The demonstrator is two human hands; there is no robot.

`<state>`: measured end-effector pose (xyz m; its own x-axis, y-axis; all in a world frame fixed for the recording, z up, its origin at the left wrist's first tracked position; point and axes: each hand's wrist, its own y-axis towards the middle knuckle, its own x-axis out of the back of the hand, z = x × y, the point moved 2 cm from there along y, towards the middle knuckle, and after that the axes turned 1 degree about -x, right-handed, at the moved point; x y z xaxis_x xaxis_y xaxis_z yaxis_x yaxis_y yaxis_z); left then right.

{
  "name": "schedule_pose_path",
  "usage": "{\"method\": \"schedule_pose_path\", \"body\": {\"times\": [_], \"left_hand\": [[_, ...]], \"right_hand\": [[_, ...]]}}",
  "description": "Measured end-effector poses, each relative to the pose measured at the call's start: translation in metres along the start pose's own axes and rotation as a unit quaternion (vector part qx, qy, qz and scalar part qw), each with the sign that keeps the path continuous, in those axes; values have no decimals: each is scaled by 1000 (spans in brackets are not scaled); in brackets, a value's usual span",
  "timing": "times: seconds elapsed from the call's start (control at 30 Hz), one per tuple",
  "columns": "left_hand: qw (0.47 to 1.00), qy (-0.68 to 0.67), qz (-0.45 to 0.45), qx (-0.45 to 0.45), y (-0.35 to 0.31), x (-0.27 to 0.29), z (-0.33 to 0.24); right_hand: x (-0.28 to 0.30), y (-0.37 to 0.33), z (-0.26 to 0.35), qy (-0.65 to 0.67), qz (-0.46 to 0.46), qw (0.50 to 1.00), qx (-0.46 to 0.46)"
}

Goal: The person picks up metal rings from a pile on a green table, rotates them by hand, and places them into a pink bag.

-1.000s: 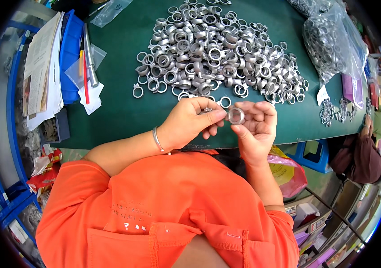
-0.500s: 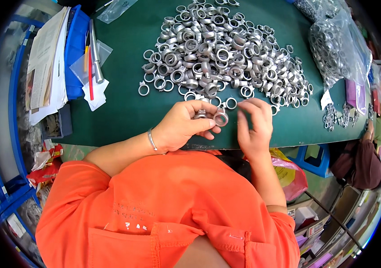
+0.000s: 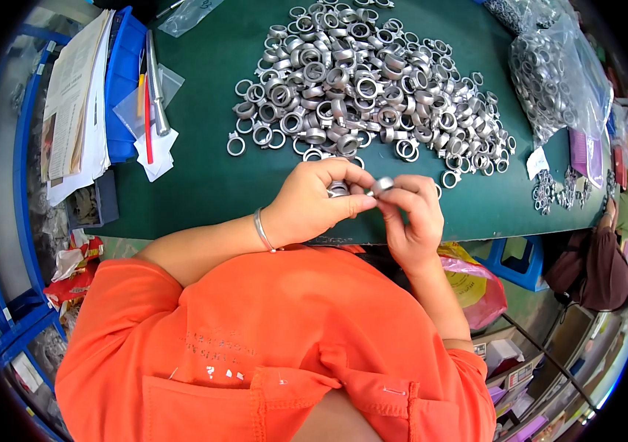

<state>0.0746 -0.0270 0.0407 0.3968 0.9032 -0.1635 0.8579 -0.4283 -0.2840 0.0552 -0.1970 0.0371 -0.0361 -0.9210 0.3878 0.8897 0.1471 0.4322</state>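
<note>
Between my two hands, close to the table's near edge, is a silver metal ring clamp (image 3: 382, 186). My right hand (image 3: 416, 214) pinches it from the right with thumb and fingertips. My left hand (image 3: 318, 199) is closed, its thumb and forefinger meeting at the clamp's left side. Another metal ring (image 3: 338, 189) shows inside the curled fingers of the left hand, partly hidden. Just beyond the hands lies a large heap of similar ring clamps (image 3: 351, 81) on the green table (image 3: 189, 177).
At the left stand a blue tray (image 3: 126, 88) and papers (image 3: 78, 96), with a red pen (image 3: 149, 121) and a metal rod (image 3: 158, 96) beside them. Clear bags of rings (image 3: 550, 81) lie at the far right. A person in a dark sleeve (image 3: 601, 265) sits beyond the right edge.
My right hand has moved left and taken hold of the ring clamp at my left fingertips. The clamp has turned from face-on to edge-on.
</note>
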Motion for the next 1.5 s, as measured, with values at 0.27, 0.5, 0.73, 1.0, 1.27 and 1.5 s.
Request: {"method": "schedule_pose_path", "body": {"times": [0.27,0.5,0.73,1.0,1.27,1.5], "left_hand": [[949,170,-41,-262,3,3,7],[999,-16,-5,-35,-1,-4,0],[988,69,-6,-138,2,-7,2],[933,200,-15,-298,1,-8,0],[935,221,-16,-277,-1,-8,-5],[995,-44,4,-84,5,-1,5]], "right_hand": [[-4,-12,-7,361,29,894,-265],[-5,-18,-2,302,-83,937,-155],[-6,-23,-3,243,-51,965,-80],[-14,-22,-4,437,-44,862,-254],[-10,-27,-14,549,-20,778,-305],[54,-23,-27,-57,-95,973,-201]]}}
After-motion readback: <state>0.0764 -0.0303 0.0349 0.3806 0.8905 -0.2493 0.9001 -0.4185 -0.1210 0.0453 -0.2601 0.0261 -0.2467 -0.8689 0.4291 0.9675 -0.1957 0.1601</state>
